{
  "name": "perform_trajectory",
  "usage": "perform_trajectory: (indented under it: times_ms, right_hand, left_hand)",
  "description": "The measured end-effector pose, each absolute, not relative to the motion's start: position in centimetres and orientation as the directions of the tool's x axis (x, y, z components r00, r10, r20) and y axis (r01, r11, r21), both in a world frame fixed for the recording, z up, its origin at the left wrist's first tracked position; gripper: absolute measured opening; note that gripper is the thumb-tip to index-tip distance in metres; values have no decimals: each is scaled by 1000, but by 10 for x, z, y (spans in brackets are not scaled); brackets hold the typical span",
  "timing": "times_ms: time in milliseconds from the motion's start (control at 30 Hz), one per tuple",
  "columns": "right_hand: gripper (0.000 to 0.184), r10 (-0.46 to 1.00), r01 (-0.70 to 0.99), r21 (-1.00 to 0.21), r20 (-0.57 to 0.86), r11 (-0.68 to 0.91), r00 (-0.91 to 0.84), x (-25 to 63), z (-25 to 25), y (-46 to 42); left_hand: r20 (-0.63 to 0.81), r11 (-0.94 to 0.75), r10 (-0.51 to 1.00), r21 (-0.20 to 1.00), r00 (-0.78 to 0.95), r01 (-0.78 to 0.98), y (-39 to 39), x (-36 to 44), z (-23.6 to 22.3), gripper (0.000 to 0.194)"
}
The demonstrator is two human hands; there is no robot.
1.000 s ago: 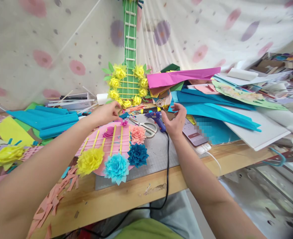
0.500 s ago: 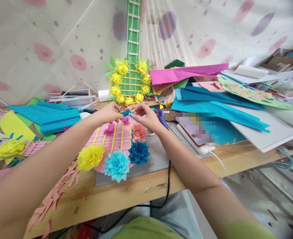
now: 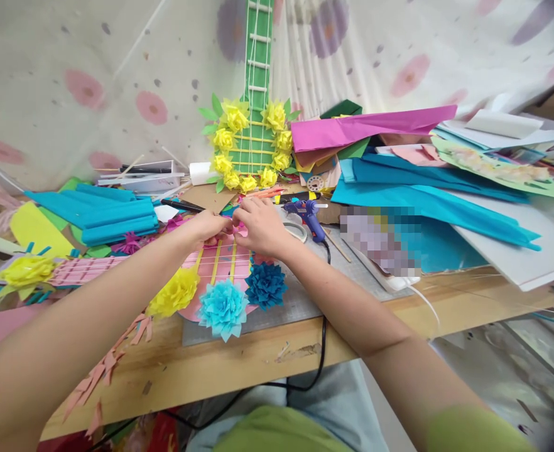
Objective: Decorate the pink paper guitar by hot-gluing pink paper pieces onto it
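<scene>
My left hand point(image 3: 213, 227) and my right hand point(image 3: 260, 227) meet above the far part of a pink paper guitar body point(image 3: 204, 271). Both have their fingers closed on a small magenta paper flower point(image 3: 242, 230), mostly hidden by the fingers. Along the guitar's near edge sit a yellow paper flower point(image 3: 176, 292), a light blue one point(image 3: 223, 309) and a dark blue one point(image 3: 266, 285). A coral flower is almost wholly covered by my right hand. Right of that hand lies a purple glue gun point(image 3: 309, 216), beside scissors point(image 3: 296, 231) that show only in part.
A green paper guitar point(image 3: 257, 147) ringed with yellow flowers stands at the back. Blue crepe paper point(image 3: 112, 213) lies left; a magenta sheet point(image 3: 371, 129) tops a paper pile right. The glue gun's black cord point(image 3: 325, 339) hangs over the table's front edge point(image 3: 258, 351).
My right hand has moved left from beside the glue gun to join my left hand, and its fingers have closed on the magenta flower. The view has shifted slightly.
</scene>
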State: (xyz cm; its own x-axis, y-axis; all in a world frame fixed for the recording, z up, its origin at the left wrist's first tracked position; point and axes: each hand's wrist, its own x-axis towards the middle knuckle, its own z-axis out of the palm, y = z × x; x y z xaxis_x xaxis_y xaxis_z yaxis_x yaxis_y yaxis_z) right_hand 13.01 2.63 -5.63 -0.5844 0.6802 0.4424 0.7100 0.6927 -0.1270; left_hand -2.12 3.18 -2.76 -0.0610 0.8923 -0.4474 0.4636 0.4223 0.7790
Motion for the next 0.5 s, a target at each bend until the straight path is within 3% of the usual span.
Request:
perform_trajectory:
  times_ms: [133, 233, 367, 500]
  right_hand:
    - [17, 688, 713, -126, 422, 690, -591, 130, -56, 24]
    - [12, 695, 694, -191, 427, 694, -578, 131, -55, 27]
    - [10, 766, 572, -510, 426, 642, -481, 142, -58, 42]
    - [7, 835, 296, -831, 313, 472, -453, 156, -67, 61]
  left_hand:
    - [-452, 444, 888, 793, -85, 417, 26, -14, -26, 8]
    - [-474, 461, 878, 790, -75, 405, 25, -14, -24, 9]
    - [-372, 374, 922, 794, -104, 479, 27, -23, -24, 20]
    - [-70, 9, 996, 741, 63, 671, 30, -32, -31, 38]
